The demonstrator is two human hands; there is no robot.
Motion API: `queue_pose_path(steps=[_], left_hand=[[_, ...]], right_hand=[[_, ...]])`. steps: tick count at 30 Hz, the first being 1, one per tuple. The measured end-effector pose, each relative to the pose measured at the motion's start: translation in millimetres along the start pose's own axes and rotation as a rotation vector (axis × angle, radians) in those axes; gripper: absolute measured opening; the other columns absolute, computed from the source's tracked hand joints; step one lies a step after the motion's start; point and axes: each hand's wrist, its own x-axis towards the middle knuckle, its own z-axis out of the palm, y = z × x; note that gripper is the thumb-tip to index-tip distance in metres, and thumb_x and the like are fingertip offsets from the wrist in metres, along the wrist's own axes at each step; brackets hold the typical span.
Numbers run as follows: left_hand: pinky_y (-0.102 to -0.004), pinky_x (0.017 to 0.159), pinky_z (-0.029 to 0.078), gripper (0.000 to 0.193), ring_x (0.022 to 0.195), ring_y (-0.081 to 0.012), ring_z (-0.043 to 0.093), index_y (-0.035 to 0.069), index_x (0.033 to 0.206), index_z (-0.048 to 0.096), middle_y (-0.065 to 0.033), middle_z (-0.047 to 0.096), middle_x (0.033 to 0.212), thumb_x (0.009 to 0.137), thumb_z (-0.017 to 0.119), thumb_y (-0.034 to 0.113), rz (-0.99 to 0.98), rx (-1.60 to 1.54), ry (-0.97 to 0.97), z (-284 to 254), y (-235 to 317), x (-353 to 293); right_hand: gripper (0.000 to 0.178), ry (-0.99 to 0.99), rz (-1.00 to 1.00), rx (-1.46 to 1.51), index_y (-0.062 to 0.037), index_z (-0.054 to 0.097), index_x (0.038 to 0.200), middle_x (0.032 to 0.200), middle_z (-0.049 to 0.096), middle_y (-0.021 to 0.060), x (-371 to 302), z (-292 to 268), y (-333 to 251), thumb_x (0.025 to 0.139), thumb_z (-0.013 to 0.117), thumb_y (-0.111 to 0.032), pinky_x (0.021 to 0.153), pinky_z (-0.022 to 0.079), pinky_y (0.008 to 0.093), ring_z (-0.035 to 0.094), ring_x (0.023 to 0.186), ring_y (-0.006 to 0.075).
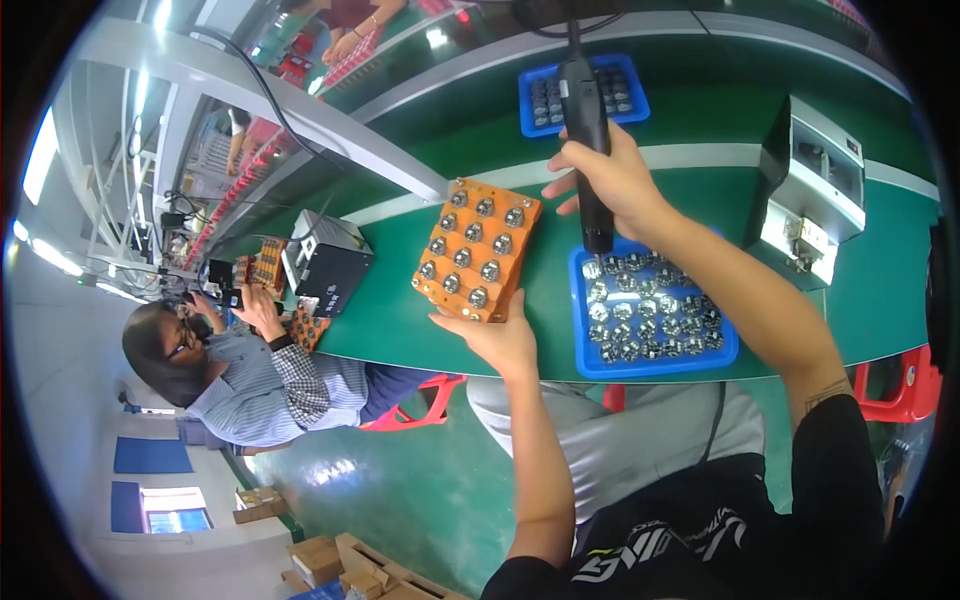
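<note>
Green bench (pixel 700 130): long work surface with a pale stripe, carrying all items below.

Co-worker (pixel 250 375): seated at the bench on the person's left, in a striped shirt, busy with a separate orange fixture; no part in this station.

Grey machine housing (pixel 815 190): stands on the bench to the right, apart from both hands.

Orange fixture (pixel 478 250): perforated block holding rows of round metal parts, tilted up on its near edge. The left hand (pixel 497 335) is closed on that lower edge, fingers wrapped about the near corner, propping it.

Blue tray (pixel 650 320): near edge of the bench, just right of the fixture, filled with small round metal pieces. A second blue tray (pixel 583 95) lies farther back.

Electric screwdriver (pixel 588 130): black, corded, held upright. The right hand (pixel 610 180) is clasped around its barrel, bit pointing down just over the near tray's far-left corner.

Handling note: likely best kept vertical and squarely on the part, with the fixture held steady.
</note>
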Motion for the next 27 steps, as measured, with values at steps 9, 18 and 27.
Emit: queue_pose_path(steps=[9, 18, 27], left_hand=[[-0.0382, 0.103, 0.05, 0.118, 0.121, -0.0331, 0.064, -0.018, 0.156, 0.013, -0.0263, 0.061, 0.136, 0.071, 0.092, 0.004, 0.053, 0.148, -0.182, -17, 17, 40], [-0.0386, 0.114, 0.042, 0.13, 0.135, -0.0323, 0.053, -0.016, 0.157, 0.009, -0.0291, 0.048, 0.15, 0.067, 0.098, 0.014, 0.08, 0.054, -0.383, -25, -11, 82], [-0.0416, 0.116, 0.041, 0.13, 0.14, -0.0384, 0.05, -0.015, 0.155, 0.014, -0.0329, 0.045, 0.152, 0.064, 0.101, 0.02, -0.003, 0.082, -0.084, -1, 0, 68]], right_hand=[[0.042, 0.056, -0.043, -0.011, -0.0004, 0.048, 0.125, 0.088, 0.064, 0.0132, -7, -22, 13, 0.088, 0.067, -0.009, 0.051, 0.052, 0.0335, 0.066, 0.059, 0.0203], [0.04, 0.109, -0.059, 0.057, -0.0025, 0.048, 0.123, 0.085, 0.061, 0.0127, -31, -28, 4, 0.088, 0.067, -0.009, 0.048, 0.049, 0.0329, 0.063, 0.054, 0.0197], [0.041, 0.106, -0.129, 0.056, -0.0034, 0.045, 0.129, 0.074, 0.057, 0.0111, -79, -52, -20, 0.092, 0.06, -0.01, 0.05, 0.048, 0.0323, 0.056, 0.05, 0.019]])
